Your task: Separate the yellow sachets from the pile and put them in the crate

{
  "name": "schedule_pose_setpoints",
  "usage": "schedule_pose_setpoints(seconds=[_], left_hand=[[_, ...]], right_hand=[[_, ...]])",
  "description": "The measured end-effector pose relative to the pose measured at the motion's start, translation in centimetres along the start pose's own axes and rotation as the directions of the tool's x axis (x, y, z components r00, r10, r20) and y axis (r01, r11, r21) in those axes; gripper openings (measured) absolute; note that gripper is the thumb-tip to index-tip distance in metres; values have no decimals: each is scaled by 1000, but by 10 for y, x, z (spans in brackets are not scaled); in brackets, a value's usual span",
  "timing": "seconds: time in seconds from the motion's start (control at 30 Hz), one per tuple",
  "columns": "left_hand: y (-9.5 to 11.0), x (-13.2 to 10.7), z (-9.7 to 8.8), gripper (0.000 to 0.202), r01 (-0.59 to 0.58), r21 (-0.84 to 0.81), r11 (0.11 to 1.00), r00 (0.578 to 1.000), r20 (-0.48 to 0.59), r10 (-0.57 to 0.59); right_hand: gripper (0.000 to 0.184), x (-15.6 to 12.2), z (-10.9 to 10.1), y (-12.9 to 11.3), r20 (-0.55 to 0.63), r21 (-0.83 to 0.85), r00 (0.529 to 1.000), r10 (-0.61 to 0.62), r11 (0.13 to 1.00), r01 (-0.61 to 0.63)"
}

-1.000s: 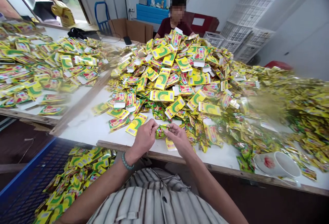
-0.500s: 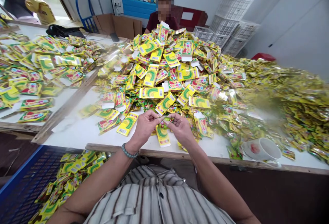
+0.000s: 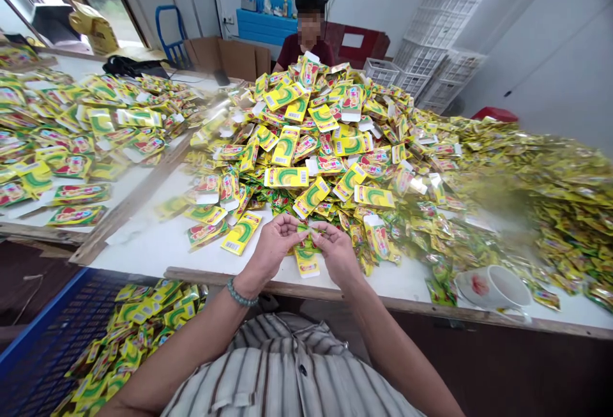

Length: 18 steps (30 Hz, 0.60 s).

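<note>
Both hands meet over the front of the white table. My left hand [image 3: 278, 242] pinches the left end of a small green packet [image 3: 306, 238], thumb against fingers. The packet's right end is pinched by my right hand [image 3: 335, 249], so it is held level between the two. Just beneath it a yellow box [image 3: 307, 264] lies on the table with its white end toward me. Left of my hands rests another yellow box [image 3: 241, 233] with a green swirl and a barcode. A box with an open white flap [image 3: 377, 238] lies to the right.
A tall heap of yellow boxes [image 3: 290, 145] rises ahead, with a person [image 3: 306, 40] behind it. Many shiny packets [image 3: 569, 193] cover the right side. A white cup [image 3: 493, 287] lies near the wooden table edge [image 3: 412, 306]. Below left stands a blue crate [image 3: 43, 334] holding packets.
The view has shifted slightly, so the scene sits a little lower and to the right. Both hands still pinch the green packet, which now shows more of its face between them.
</note>
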<state>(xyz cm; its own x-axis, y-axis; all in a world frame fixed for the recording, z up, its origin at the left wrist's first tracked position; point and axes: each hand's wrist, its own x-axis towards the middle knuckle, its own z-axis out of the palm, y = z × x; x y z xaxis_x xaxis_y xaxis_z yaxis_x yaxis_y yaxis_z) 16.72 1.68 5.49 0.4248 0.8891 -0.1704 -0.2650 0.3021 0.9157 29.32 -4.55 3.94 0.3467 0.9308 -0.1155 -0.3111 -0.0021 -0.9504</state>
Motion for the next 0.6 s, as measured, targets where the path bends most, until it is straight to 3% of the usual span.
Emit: schedule_pose_setpoints(seconds=[0.07, 0.13, 0.33, 0.43, 0.53, 0.6], left_hand=[[4, 3, 1, 34, 4, -14, 1000, 1000, -11, -4], [7, 6, 3, 34, -8, -18, 1000, 1000, -22, 8], [2, 14, 6, 35, 81, -89, 993, 995, 57, -76], [-1, 8, -6, 34, 124, 51, 991, 987, 100, -128], [6, -1, -25, 36, 190, 202, 961, 966, 134, -220], [19, -3, -40, 44, 257, 137, 957, 941, 188, -280]], right_hand=[[34, 1, 0, -8, 54, 83, 994, 92, 992, -96], [36, 2, 2, -14, 52, 51, 994, 99, 994, -101], [32, 7, 2, -13, -38, -288, 989, -144, 949, 127], [27, -3, -7, -3, 19, -478, 970, -244, 850, 223], [32, -17, -28, 20, -42, -690, 923, -382, 679, 250], [37, -17, -45, 41, -59, -758, 865, -499, 586, 286]])
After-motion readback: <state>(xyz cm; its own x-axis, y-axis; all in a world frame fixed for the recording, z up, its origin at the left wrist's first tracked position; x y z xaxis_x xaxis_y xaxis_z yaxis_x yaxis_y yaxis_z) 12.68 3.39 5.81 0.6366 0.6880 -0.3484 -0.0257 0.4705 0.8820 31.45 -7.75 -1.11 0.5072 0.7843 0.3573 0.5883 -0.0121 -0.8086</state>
